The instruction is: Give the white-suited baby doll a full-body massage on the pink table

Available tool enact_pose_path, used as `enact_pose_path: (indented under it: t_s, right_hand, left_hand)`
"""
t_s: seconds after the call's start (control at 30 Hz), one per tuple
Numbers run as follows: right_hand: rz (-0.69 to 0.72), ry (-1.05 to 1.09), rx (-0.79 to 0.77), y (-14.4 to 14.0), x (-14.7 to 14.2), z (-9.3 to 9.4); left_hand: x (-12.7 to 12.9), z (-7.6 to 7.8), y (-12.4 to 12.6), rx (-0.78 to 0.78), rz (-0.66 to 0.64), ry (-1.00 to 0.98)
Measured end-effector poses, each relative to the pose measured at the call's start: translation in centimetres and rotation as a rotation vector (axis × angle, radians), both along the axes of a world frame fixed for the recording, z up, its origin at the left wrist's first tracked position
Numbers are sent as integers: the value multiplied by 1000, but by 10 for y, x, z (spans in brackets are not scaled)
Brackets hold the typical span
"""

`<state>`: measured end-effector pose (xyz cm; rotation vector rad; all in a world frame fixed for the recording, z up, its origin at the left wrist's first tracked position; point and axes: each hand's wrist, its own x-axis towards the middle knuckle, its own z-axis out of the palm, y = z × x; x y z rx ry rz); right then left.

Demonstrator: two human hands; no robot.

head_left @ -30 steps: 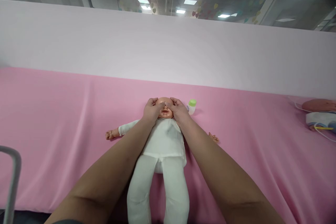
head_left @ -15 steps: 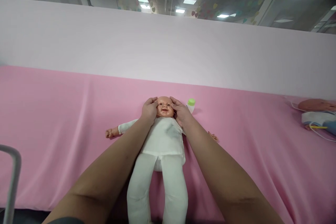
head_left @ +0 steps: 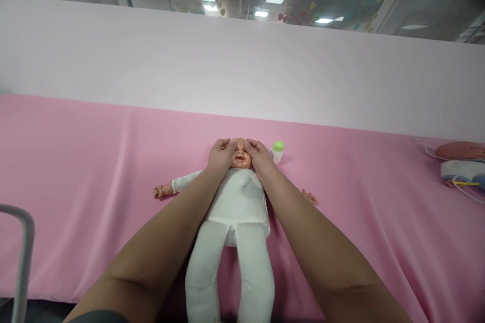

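A baby doll (head_left: 238, 197) with a white cloth body and a hard plastic head lies on its back, its legs toward me. My left hand (head_left: 221, 155) is wrapped round one side of the doll's head, thumb on the face near the eye. On the opposite side, my right hand (head_left: 260, 155) holds the head the same way, its thumb near the other eye. Between the thumbs the doll's mouth and nose show; the eyes are partly covered. Just beyond my right hand stands a small white bottle (head_left: 278, 152) with a green cap.
Pink cloth (head_left: 94, 161) covers the table, which meets a white wall panel (head_left: 242, 70) at the back. At the right edge lies another doll (head_left: 460, 150) with white and blue cloth and a thin tube. A grey metal bar (head_left: 25, 257) rises at the lower left.
Both thumbs have moved inward from the sides of the doll's head onto its face near the eyes. The view has shifted slightly; the doll and bottle stay in place.
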<state>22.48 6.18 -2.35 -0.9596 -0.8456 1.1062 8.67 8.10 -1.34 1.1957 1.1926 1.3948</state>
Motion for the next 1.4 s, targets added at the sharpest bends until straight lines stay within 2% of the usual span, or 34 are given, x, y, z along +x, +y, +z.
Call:
enact_pose_path:
  t_s: [0.33, 0.6, 0.67, 0.77, 0.9, 1.07, 1.17, 1.23, 1.33, 1.4]
  right_hand:
    - [92, 25, -86, -3, 9, 3]
    - [132, -134, -49, -8, 19, 2]
    - [147, -162, -37, -8, 22, 2]
    - [194, -257, -8, -11, 29, 7]
    - [207, -502, -6, -20, 39, 17]
    - [242, -565, -17, -24, 39, 22]
    - [188, -661, -30, -21, 35, 21]
    - [119, -731, -37, -20, 32, 20]
    - [25, -846, -47, -20, 29, 19]
    - [0, -902, -49, -20, 27, 19]
  left_hand:
    - [-4, -7, 12, -44, -41, -158]
    - [-6, -5, 10, -68, -89, -233]
    - [-9, -4, 9, -62, -121, -245]
    - [-18, 1, 6, -41, -249, -234]
    - [-39, 11, 0, -11, -425, -60]
    - [-52, 18, -3, 74, -473, 121]
    - [-49, 16, -2, 82, -444, 280]
    - [-45, 13, -1, 104, -376, 404]
    - [-41, 9, -1, 207, -273, 608]
    - [-40, 8, -1, 262, -253, 709]
